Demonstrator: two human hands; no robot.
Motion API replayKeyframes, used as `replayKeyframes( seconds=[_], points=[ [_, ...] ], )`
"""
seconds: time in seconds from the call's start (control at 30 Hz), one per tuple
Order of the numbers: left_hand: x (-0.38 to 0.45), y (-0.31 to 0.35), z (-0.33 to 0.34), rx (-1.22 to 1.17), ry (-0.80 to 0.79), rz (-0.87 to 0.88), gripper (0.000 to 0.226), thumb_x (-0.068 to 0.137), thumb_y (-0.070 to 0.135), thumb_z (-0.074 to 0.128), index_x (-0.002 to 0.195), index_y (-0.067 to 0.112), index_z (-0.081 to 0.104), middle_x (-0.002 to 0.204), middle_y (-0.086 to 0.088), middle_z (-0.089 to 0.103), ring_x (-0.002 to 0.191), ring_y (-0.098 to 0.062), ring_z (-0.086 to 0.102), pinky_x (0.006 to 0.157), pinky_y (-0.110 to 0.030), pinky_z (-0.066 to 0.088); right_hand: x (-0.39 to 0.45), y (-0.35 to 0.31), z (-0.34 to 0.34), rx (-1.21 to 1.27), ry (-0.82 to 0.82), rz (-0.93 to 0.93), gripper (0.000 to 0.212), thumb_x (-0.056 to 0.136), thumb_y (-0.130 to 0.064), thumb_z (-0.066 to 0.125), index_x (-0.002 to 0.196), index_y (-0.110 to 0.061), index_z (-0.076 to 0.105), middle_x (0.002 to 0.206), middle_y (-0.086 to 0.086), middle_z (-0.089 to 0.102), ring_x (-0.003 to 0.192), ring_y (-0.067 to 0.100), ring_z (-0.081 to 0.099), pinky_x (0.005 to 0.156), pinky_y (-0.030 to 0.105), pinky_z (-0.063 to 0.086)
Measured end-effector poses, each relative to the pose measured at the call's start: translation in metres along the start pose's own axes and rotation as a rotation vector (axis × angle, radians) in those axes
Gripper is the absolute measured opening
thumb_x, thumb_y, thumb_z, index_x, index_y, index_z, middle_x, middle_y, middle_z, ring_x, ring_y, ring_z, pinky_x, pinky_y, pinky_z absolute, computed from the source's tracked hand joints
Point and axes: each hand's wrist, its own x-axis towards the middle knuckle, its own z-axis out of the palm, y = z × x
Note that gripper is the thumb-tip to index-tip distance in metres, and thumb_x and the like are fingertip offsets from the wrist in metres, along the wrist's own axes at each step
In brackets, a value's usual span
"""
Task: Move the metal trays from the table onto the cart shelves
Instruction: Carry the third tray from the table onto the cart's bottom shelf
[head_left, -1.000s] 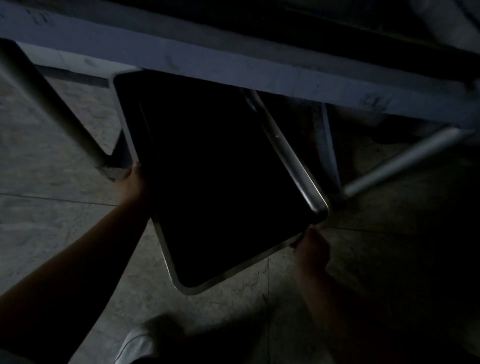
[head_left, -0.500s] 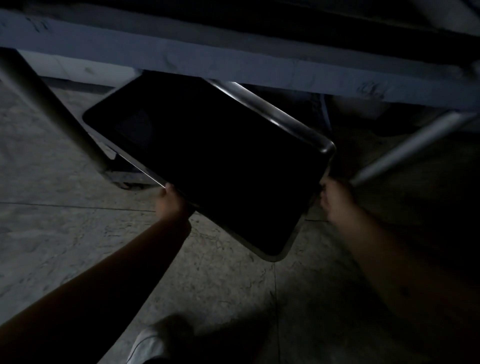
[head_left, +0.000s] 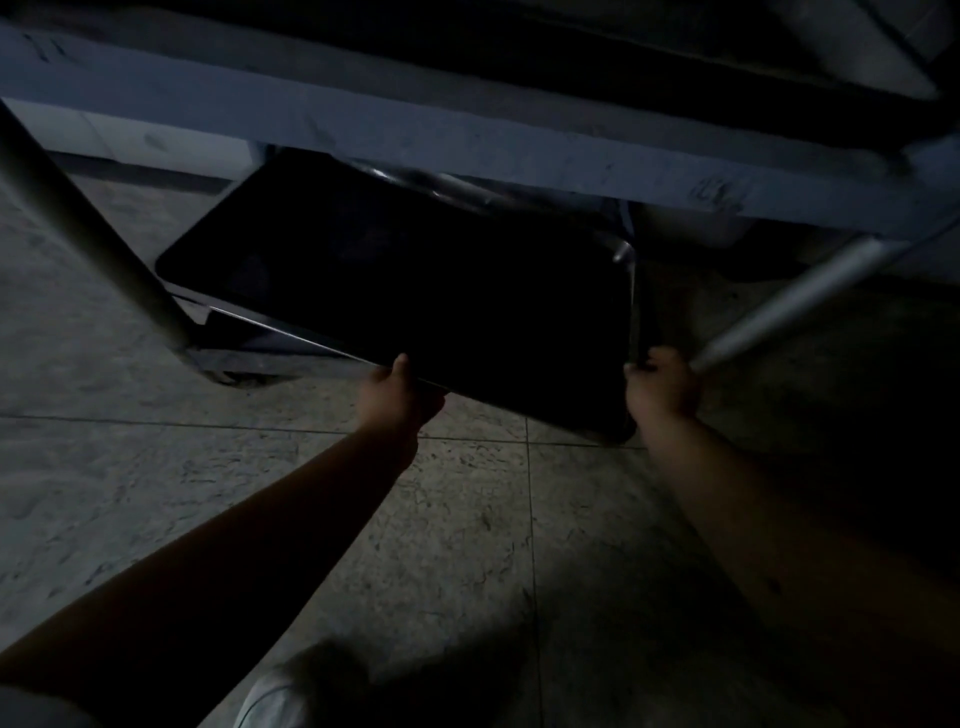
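Note:
The scene is very dark. A rectangular metal tray (head_left: 415, 291) lies nearly flat and low, its far edge tucked under the cart's grey shelf rail (head_left: 467, 135). My left hand (head_left: 397, 397) grips the tray's near long edge. My right hand (head_left: 662, 384) grips the right short edge, close to the near right corner. The tray's inside looks black; only thin rim highlights show. Whether it rests on a lower shelf or hangs in my hands is hidden by the dark.
A slanted cart leg (head_left: 88, 234) stands at the left, another leg (head_left: 795, 301) at the right beside my right hand. Tiled floor (head_left: 493, 519) lies below. My shoe (head_left: 280, 696) shows at the bottom edge.
The tray has swung clockwise from lengthwise to crosswise and slid further under the shelf rail. Both hands moved right with it, the left along the near edge.

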Motion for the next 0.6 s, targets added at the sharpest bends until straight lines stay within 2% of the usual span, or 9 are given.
replayKeyframes(
  seconds=[0.1,0.17,0.2,0.27,0.33,0.37,0.43,0.5,0.6],
  points=[
    [-0.005,-0.004,0.003,0.027,-0.106,-0.093,0.041,0.103,0.036,0.039,0.121,0.004,0.058,0.104,-0.017,0.071,0.086,-0.024,0.073,0.065,-0.033,0.055,-0.05,-0.003,0.013,-0.027,-0.135,-0.33,0.042,0.088,-0.042,0.057,0.126,-0.023,0.054,0.127,0.009,0.054,0.113,0.027,0.052,0.085,0.033,0.041],
    [-0.017,-0.006,0.006,0.336,-0.082,-0.03,0.051,0.099,0.054,0.036,0.1,0.01,0.061,0.089,-0.011,0.071,0.076,-0.025,0.072,0.064,-0.039,0.057,-0.082,-0.006,0.031,-0.187,-0.281,-0.517,0.052,0.087,-0.055,0.048,0.128,-0.024,0.053,0.127,0.005,0.058,0.117,0.024,0.05,0.092,0.039,0.039],
    [-0.019,-0.007,0.002,0.616,-0.027,0.152,0.055,0.096,0.062,0.033,0.089,0.014,0.059,0.08,-0.006,0.068,0.07,-0.025,0.069,0.058,-0.039,0.055,-0.091,-0.007,0.039,-0.33,-0.269,-0.602,0.053,0.087,-0.058,0.044,0.127,-0.025,0.055,0.124,0.003,0.061,0.117,0.023,0.05,0.095,0.043,0.035],
    [-0.016,-0.001,-0.018,1.195,0.066,0.696,0.053,0.091,0.066,0.032,0.085,0.019,0.056,0.075,-0.003,0.063,0.067,-0.028,0.063,0.053,-0.032,0.044,-0.097,-0.008,0.047,-0.509,-0.122,-0.688,0.049,0.088,-0.06,0.04,0.118,-0.028,0.061,0.114,-0.003,0.068,0.114,0.022,0.052,0.092,0.044,0.026],
    [0.003,0.018,-0.048,1.489,0.055,1.055,0.048,0.09,0.059,0.043,0.094,0.014,0.059,0.091,-0.011,0.063,0.08,-0.033,0.06,0.063,-0.038,0.045,-0.092,-0.005,0.051,-0.503,-0.019,-0.695,0.047,0.088,-0.061,0.041,0.108,-0.027,0.066,0.103,-0.005,0.071,0.107,0.022,0.054,0.088,0.043,0.024],
    [0.017,0.03,-0.062,1.603,0.043,1.108,0.048,0.089,0.057,0.046,0.103,0.013,0.061,0.102,-0.015,0.063,0.092,-0.036,0.059,0.074,-0.043,0.045,-0.088,-0.003,0.052,-0.475,0.016,-0.701,0.046,0.087,-0.061,0.042,0.104,-0.027,0.068,0.098,-0.005,0.073,0.105,0.023,0.055,0.086,0.043,0.024],
    [0.04,0.055,-0.083,1.773,-0.013,1.036,0.052,0.088,0.053,0.045,0.116,0.014,0.064,0.114,-0.014,0.065,0.104,-0.037,0.059,0.086,-0.051,0.04,-0.072,0.0,0.054,-0.414,0.067,-0.737,0.042,0.085,-0.058,0.049,0.096,-0.024,0.07,0.088,-0.002,0.074,0.101,0.025,0.058,0.082,0.042,0.023],
    [0.054,0.066,-0.085,1.834,-0.134,1.021,0.049,0.088,0.048,0.04,0.109,0.015,0.069,0.103,-0.013,0.071,0.096,-0.038,0.063,0.081,-0.051,0.041,-0.051,0.0,0.051,-0.4,0.054,-0.763,0.042,0.082,-0.058,0.051,0.094,-0.023,0.071,0.086,0.0,0.074,0.1,0.027,0.058,0.079,0.04,0.021],
    [0.063,0.062,-0.064,1.747,-0.243,1.008,0.032,0.091,0.038,0.055,0.101,0.012,0.072,0.096,-0.017,0.07,0.089,-0.04,0.064,0.072,-0.047,0.049,-0.011,-0.003,0.049,-0.44,-0.078,-0.712,0.042,0.083,-0.058,0.052,0.103,-0.026,0.07,0.096,0.004,0.072,0.106,0.03,0.054,0.084,0.043,0.025]
  ],
)
